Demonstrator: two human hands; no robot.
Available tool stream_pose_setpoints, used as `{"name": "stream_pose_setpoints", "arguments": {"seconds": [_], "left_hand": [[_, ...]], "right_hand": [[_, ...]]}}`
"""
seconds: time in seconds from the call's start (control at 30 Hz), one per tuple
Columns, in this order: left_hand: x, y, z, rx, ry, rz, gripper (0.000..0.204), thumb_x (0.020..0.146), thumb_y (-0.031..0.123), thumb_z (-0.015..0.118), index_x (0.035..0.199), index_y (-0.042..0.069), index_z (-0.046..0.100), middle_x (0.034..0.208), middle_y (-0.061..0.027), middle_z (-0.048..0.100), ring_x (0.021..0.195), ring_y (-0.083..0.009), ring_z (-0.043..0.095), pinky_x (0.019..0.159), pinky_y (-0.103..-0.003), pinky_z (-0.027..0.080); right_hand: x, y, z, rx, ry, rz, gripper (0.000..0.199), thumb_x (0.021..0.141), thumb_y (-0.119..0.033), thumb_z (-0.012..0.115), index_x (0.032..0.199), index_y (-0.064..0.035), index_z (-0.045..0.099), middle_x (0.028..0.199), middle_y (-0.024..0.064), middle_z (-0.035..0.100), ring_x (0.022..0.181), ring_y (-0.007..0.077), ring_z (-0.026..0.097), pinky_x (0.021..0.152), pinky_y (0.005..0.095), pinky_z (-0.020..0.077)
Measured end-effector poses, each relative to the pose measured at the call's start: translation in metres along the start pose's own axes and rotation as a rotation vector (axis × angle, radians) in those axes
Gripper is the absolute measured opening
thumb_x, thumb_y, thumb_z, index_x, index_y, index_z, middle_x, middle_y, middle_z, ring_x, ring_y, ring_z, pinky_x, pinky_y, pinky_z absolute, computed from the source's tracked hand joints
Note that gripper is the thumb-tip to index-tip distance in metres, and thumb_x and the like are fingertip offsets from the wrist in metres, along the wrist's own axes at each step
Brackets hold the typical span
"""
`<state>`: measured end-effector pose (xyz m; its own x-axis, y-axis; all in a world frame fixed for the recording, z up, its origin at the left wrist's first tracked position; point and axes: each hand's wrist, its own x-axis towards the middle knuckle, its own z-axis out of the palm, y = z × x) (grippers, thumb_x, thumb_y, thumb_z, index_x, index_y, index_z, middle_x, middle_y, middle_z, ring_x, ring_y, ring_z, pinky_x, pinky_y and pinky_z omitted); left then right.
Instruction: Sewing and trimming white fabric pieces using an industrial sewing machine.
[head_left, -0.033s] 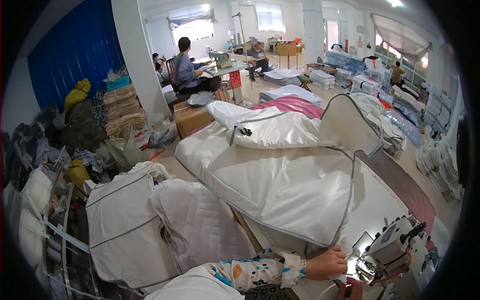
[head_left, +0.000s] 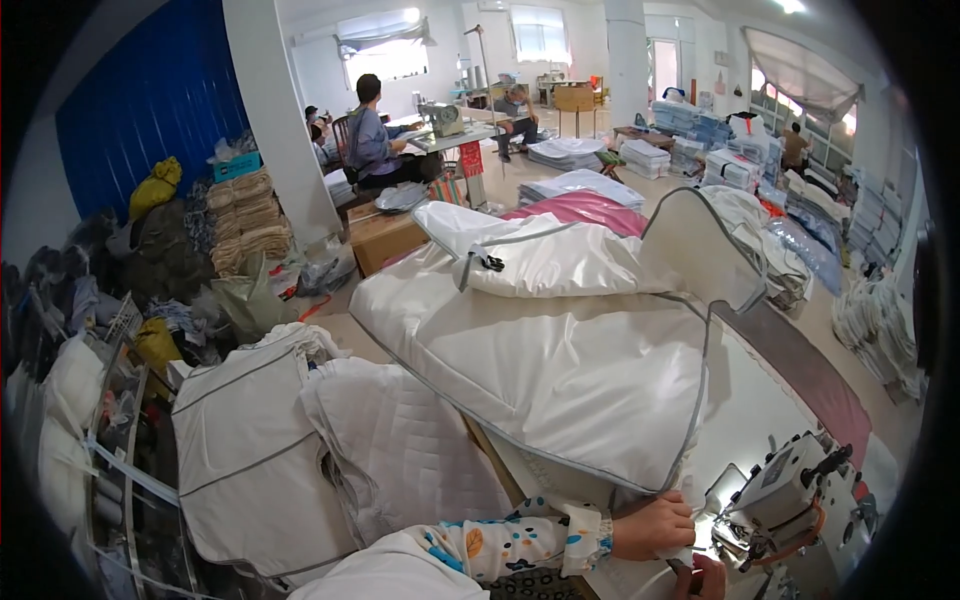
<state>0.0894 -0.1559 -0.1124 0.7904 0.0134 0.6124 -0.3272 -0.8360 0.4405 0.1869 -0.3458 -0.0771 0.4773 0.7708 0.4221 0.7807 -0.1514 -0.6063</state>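
The step in hand looked like guiding the grey-edged white cover [head_left: 560, 370] at the sewing machine [head_left: 775, 485]; its near corner lay just left of the machine, the rest spreading beyond that across the pale counter [head_left: 755, 385]. The grip of the left hand [head_left: 648, 528] was clamped on that corner, fingers curled together. The right hand [head_left: 708, 580], just below the machine's lit end, was cut by the lower edge, so whether its grip was apart or together I could not tell. The next move, as I judged it, called for holding the edge flat and in line while feeding it, fingertips clear of the needle.

Counted: two hands at work; one sewing machine close by and one smaller machine [head_left: 443, 120] far beyond it; one white cover on the counter, with one black buckle [head_left: 488, 261] visible; well left of the sewing machine, one grey-trimmed piece [head_left: 240, 450] and one quilted piece [head_left: 400, 440]; farther beyond, one cardboard box [head_left: 385, 238].
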Motion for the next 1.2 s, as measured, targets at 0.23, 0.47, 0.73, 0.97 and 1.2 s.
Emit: {"name": "stream_pose_setpoints", "arguments": {"seconds": [0.23,0.47,0.73,0.97,1.2], "left_hand": [[-0.0004,-0.0018,0.0035,-0.014,0.0,-0.007,0.039,0.057,0.005,0.074,0.092,0.01,0.059,0.093,-0.0027,0.061,0.096,-0.0242,0.056,0.09,-0.041,0.039],[0.0004,-0.0031,0.0078,0.04,0.079,0.041,0.028,0.06,0.012,0.072,0.084,0.011,0.056,0.085,-0.0022,0.059,0.09,-0.0251,0.057,0.084,-0.04,0.039],[0.0003,-0.0036,0.0083,0.051,0.055,0.047,0.03,0.057,0.009,0.072,0.083,0.011,0.056,0.085,-0.0024,0.06,0.091,-0.0247,0.057,0.086,-0.039,0.039],[-0.0002,-0.0032,0.0089,0.034,0.065,0.035,0.031,0.056,0.008,0.072,0.083,0.01,0.057,0.086,-0.0031,0.061,0.092,-0.0249,0.058,0.087,-0.04,0.038],[-0.0004,-0.0038,0.0091,0.053,0.053,0.042,0.032,0.054,0.008,0.072,0.083,0.01,0.057,0.087,-0.0032,0.061,0.092,-0.0251,0.057,0.087,-0.04,0.038]], "right_hand": [[-0.004,0.0025,-0.0003,0.024,-0.014,0.026,0.019,0.092,-0.011,0.068,0.105,0.0023,0.069,0.079,0.0142,0.064,0.064,0.0231,0.058,0.06,0.0344,0.0479],[-0.0055,0.005,-0.0022,-0.011,-0.04,0.007,0.018,0.092,-0.009,0.067,0.105,0.0027,0.069,0.082,0.015,0.066,0.067,0.0252,0.06,0.062,0.0354,0.0497],[-0.004,0.0028,-0.0027,-0.019,-0.052,0.013,0.017,0.092,-0.01,0.067,0.104,0.0022,0.069,0.083,0.0154,0.066,0.069,0.0268,0.061,0.064,0.0367,0.0508],[-0.0035,0.0028,-0.0022,-0.023,-0.049,0.019,0.017,0.091,-0.01,0.069,0.102,0.0016,0.07,0.083,0.0155,0.067,0.07,0.0281,0.063,0.065,0.0371,0.0513],[-0.0038,0.0026,-0.0019,-0.032,-0.046,0.001,0.016,0.091,-0.01,0.069,0.102,0.0017,0.07,0.082,0.0158,0.067,0.069,0.0289,0.063,0.065,0.0379,0.0514]]}}
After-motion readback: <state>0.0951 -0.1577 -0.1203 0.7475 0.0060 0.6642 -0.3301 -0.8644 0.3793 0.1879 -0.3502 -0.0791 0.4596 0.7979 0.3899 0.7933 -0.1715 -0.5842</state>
